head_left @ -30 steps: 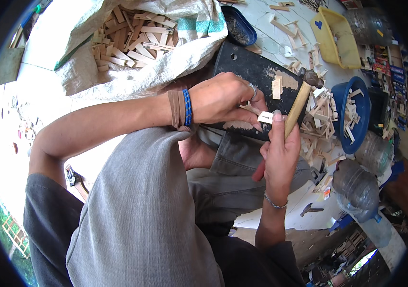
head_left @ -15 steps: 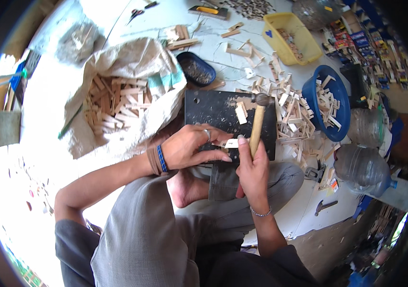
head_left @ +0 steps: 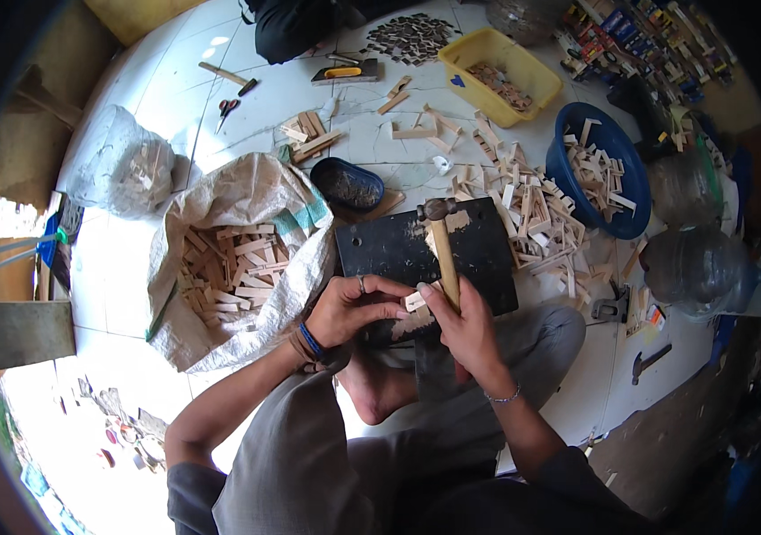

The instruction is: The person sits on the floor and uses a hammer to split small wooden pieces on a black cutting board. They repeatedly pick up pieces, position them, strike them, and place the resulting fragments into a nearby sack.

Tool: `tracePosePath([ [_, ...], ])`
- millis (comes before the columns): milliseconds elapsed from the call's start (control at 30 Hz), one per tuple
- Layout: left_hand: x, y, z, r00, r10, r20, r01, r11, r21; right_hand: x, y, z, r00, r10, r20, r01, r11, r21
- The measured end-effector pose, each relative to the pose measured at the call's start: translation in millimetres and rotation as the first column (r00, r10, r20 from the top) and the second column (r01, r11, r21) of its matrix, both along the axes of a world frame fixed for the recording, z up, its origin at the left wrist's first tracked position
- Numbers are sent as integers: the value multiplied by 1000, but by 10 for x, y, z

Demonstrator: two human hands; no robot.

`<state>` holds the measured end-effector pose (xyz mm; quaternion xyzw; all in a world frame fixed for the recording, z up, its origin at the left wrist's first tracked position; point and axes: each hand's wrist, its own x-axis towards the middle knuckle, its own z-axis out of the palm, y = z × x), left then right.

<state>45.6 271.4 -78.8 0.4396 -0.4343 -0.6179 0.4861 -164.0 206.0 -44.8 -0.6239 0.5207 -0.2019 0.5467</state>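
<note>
Over a worn black board (head_left: 380,254), my left hand (head_left: 345,308) closes thumb and fingers on the left end of a small pale wooden piece (head_left: 414,301). My right hand (head_left: 468,332) holds a hammer (head_left: 445,259) by its wooden handle, head up and away from me. The right thumb also presses on the wooden piece, so both hands touch it. Part of the piece is covered by my fingers. The board lies in front of my folded legs, with bare wood-coloured patches showing.
A white sack (head_left: 171,294) of wooden pieces stands left, near a dark blue tray (head_left: 380,189). To the right lie a heap of wooden pieces (head_left: 536,214), a blue basin (head_left: 559,165) and a second hammer (head_left: 650,364). A yellow tub (head_left: 532,111) and scissors (head_left: 225,111) are farther off.
The view has shifted, showing more of the far floor, with a dark cloth-like thing at the top. Both hands keep hold of the wooden piece; the hammer now leans to the left.
</note>
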Motion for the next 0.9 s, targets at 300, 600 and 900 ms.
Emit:
tracePosePath([
  [300,6,-126,67,910,119,397,59,911,-409,15,-205,22,986,104,132,-114,991,70],
  [600,-56,-230,-10,956,-2,295,85,959,-270,-59,-380,40,978,133,163,-152,983,107],
  [900,-32,-191,52,971,-63,232,98,984,-146,-18,-343,-42,974,124,189,-138,988,64],
])
